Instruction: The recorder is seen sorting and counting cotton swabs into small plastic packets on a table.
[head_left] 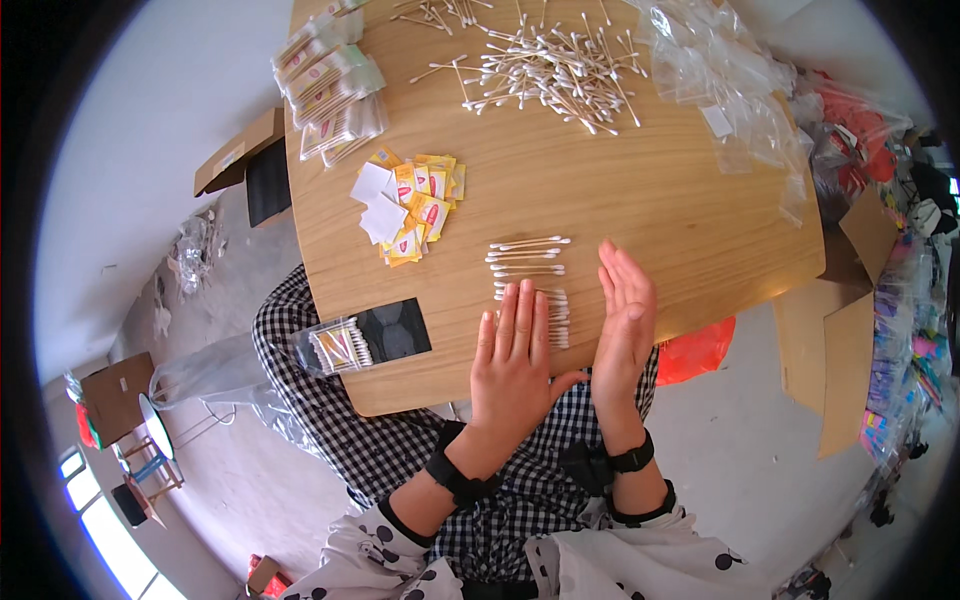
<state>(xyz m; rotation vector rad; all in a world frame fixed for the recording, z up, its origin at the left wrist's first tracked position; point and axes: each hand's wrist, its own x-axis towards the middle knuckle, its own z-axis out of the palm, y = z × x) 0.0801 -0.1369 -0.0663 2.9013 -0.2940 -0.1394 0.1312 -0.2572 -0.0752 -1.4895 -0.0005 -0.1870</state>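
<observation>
Several cotton swabs (528, 270) lie in a row on the wooden table, roughly parallel to one another. My left hand (515, 365) rests flat over part of that row, its fingers stretched out and hiding some of the swabs. At the row's right end my right hand (624, 330) stands on edge, palm turned toward the swabs, fingers extended and holding nothing. A large loose pile of cotton swabs (555, 75) is spread at the far side. Left of my left hand, a clear bag of cotton swabs (340, 345) lies beside a black square pad (393, 330).
Yellow and white printed cards (415, 205) form a heap on the left of the table (700, 220). Filled swab packets (330, 85) are stacked at the far left. Crumpled clear plastic bags (715, 70) cover the far right corner. An open cardboard box (830, 330) stands right of the table.
</observation>
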